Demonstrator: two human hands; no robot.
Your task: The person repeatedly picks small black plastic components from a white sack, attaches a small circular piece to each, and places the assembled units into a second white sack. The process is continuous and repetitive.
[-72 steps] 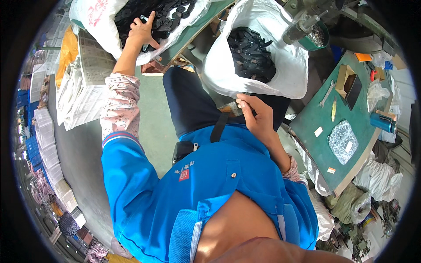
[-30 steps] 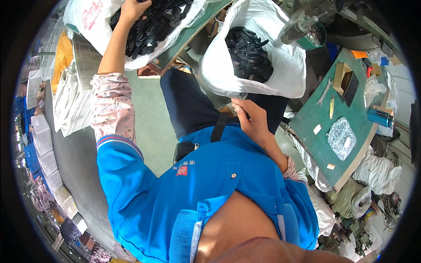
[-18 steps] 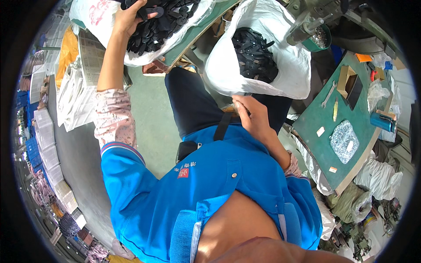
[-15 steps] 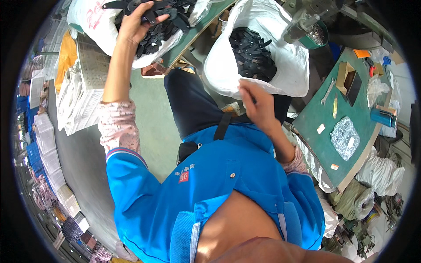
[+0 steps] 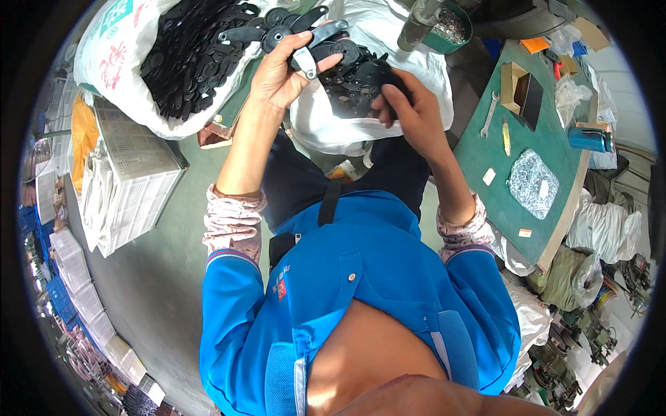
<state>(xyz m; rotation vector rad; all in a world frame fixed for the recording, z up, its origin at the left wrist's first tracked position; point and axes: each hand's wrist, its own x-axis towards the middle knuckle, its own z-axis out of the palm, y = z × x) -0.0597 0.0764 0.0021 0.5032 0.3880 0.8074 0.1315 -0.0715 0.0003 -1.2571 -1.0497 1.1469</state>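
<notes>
My left hand (image 5: 281,73) is closed round a bunch of black lever-like parts (image 5: 277,40) with round hubs and flat arms; one arm catches the light and looks silvery. It is over the near left side of a white sack (image 5: 437,80) that holds more black parts. My right hand (image 5: 416,111) is over the same sack, its fingers curled round a dark rounded black part (image 5: 378,75), partly hidden by the fingers. At the upper left a second white sack (image 5: 111,59) stands full of similar black parts (image 5: 198,73).
A green-topped table (image 5: 482,156) on the right bears a wrench (image 5: 490,114), a yellow cutter (image 5: 506,139), an open cardboard box (image 5: 514,87) and a clear plastic bag (image 5: 533,184). A green container (image 5: 449,41) of metal bits stands beyond the sack. A white crate (image 5: 135,163) is at the left.
My left hand has moved right and nearer, from the left sack to over the other sack, carrying black parts. My right hand has moved farther out and now holds a dark part.
</notes>
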